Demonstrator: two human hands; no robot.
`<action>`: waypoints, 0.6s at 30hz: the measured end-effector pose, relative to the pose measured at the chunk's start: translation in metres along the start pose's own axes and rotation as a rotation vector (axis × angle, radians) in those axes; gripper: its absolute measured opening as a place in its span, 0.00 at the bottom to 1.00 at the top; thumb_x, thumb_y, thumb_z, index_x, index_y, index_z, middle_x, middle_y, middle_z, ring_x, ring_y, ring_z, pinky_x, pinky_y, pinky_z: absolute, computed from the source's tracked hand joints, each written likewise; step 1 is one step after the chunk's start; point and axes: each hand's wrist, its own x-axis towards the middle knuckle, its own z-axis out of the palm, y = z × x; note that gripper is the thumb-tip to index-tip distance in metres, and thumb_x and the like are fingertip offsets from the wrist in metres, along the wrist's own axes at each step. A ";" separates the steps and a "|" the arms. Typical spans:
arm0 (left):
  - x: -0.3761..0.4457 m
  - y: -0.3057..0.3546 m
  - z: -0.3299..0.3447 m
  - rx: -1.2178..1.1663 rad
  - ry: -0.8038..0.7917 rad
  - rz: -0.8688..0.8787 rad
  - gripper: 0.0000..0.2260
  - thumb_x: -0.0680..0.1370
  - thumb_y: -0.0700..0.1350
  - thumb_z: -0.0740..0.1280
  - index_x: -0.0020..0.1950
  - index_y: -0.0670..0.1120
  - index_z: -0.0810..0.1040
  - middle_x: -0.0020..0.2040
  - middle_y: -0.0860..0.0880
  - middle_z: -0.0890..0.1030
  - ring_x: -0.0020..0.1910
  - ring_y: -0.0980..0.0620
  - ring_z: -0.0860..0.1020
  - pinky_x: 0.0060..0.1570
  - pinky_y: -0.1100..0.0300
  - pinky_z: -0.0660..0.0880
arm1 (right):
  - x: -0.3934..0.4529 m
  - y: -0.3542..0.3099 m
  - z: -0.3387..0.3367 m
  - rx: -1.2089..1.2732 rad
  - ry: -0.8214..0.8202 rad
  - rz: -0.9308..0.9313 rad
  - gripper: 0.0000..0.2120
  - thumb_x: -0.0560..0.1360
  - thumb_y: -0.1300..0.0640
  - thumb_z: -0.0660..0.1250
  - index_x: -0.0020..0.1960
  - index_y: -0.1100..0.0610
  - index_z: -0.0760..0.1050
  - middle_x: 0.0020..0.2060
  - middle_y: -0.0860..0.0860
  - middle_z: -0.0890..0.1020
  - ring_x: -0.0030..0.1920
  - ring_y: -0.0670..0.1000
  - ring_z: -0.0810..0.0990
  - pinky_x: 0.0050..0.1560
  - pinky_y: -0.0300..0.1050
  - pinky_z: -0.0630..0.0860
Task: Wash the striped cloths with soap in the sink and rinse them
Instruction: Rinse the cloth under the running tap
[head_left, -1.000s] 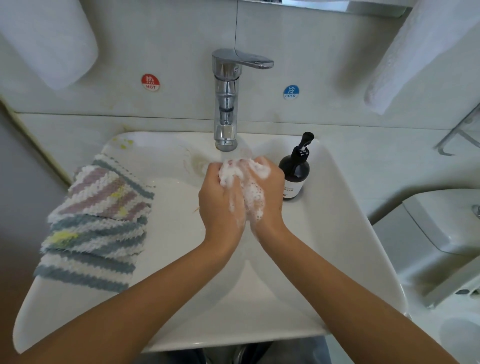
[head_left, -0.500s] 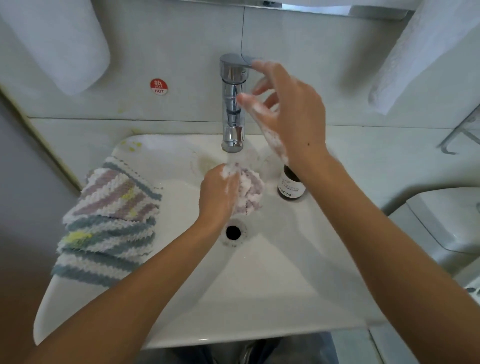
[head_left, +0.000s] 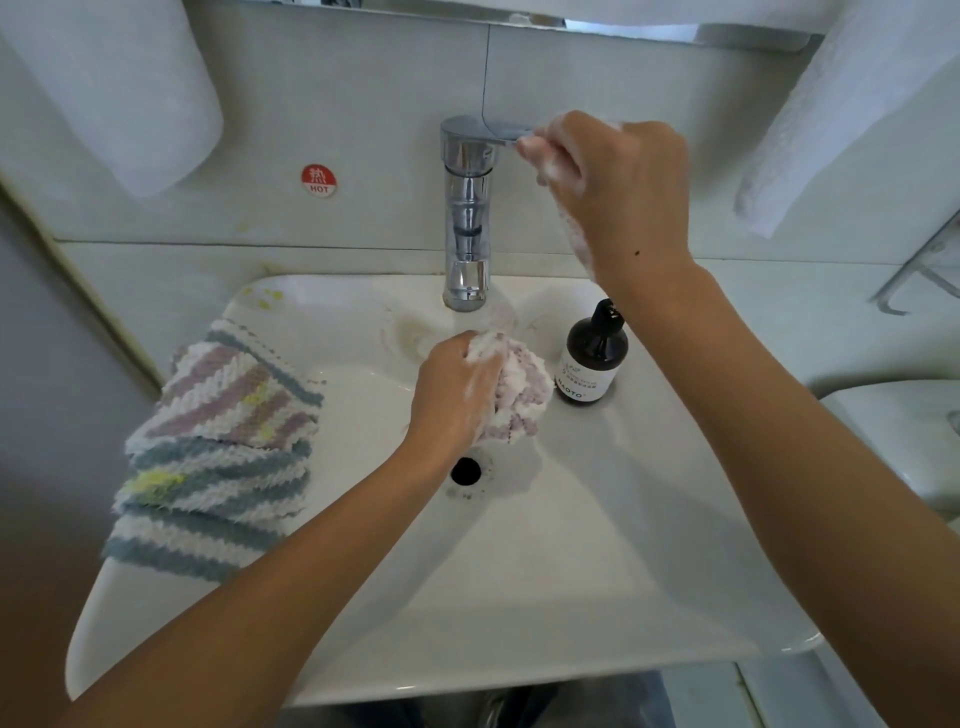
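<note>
My left hand (head_left: 454, 392) grips a bunched, soapy pink-and-white striped cloth (head_left: 517, 392) over the white sink (head_left: 597, 545), just above the drain (head_left: 466, 470). My right hand (head_left: 618, 192), covered in foam, is raised with its fingers curled round the tip of the chrome faucet's lever (head_left: 488, 130). The faucet (head_left: 466, 228) stands at the back of the basin. No stream of water is visible. A stack of striped cloths (head_left: 218, 452) in pink, blue, white and yellow lies over the sink's left rim.
A dark soap pump bottle (head_left: 592, 364) stands on the sink right of the cloth. A red HOT sticker (head_left: 318, 181) is on the wall. White towels hang at the upper left (head_left: 114, 88) and upper right (head_left: 852, 104). A toilet (head_left: 904, 441) sits at right.
My right hand left the cloth, rose to the faucet lever and closed on its tip. My left hand stayed low, holding the soapy cloth alone.
</note>
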 end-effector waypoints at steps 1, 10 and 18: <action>-0.001 0.000 0.000 -0.003 -0.006 0.005 0.10 0.70 0.51 0.58 0.32 0.46 0.66 0.30 0.48 0.69 0.32 0.49 0.69 0.36 0.54 0.67 | 0.000 0.001 0.000 -0.008 0.006 -0.009 0.20 0.78 0.44 0.62 0.38 0.58 0.80 0.26 0.52 0.79 0.25 0.57 0.76 0.26 0.50 0.75; -0.004 0.002 0.002 -0.027 -0.016 -0.001 0.14 0.75 0.46 0.61 0.30 0.49 0.65 0.25 0.56 0.67 0.28 0.53 0.67 0.34 0.58 0.65 | 0.007 0.002 -0.001 -0.031 0.044 -0.068 0.17 0.76 0.46 0.66 0.37 0.58 0.80 0.25 0.53 0.78 0.23 0.57 0.74 0.23 0.47 0.71; -0.004 0.002 0.002 0.029 -0.048 0.027 0.11 0.76 0.51 0.61 0.35 0.48 0.71 0.34 0.47 0.74 0.35 0.46 0.75 0.38 0.50 0.73 | 0.026 -0.009 -0.003 0.021 -0.004 0.022 0.18 0.74 0.44 0.66 0.38 0.59 0.81 0.28 0.53 0.81 0.27 0.57 0.76 0.28 0.49 0.74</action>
